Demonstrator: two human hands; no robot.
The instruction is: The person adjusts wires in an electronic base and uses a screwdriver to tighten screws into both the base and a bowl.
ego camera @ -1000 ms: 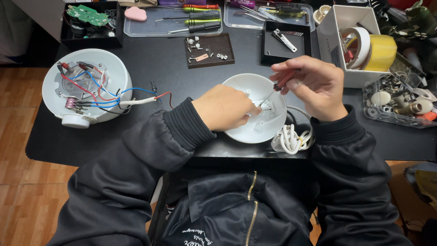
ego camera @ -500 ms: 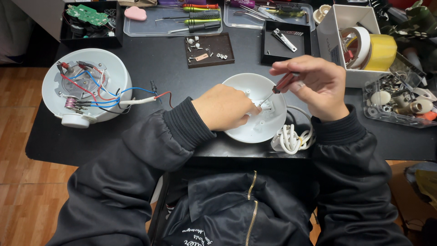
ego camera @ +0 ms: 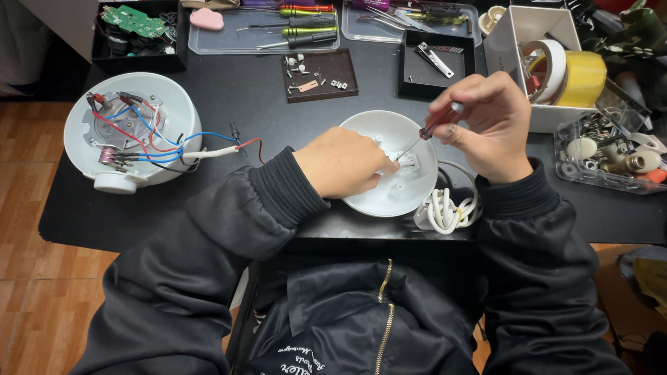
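A round white plastic cover [ego camera: 389, 132] lies on the black table [ego camera: 236, 90] in front of me. My left hand [ego camera: 344, 163] rests on its left side, fingers curled down and pressing on it. My right hand [ego camera: 483, 121] grips a small screwdriver [ego camera: 434, 126] with a dark red handle. The shaft slants down-left and its tip touches the middle of the cover, close to my left fingertips. A coiled white power cord [ego camera: 445, 208] lies against the cover's right edge.
A white round housing [ego camera: 128, 128] with red, blue and black wires sits at left. Trays at the back hold screwdrivers [ego camera: 306, 28], small screws [ego camera: 316, 73] and a metal clip [ego camera: 431, 59]. A white box with tape rolls [ego camera: 566, 73] and a clear bin of parts [ego camera: 615, 153] stand at right.
My right hand has shifted slightly and turned the screwdriver handle while the tip stays on the cover. My left hand has kept its place.
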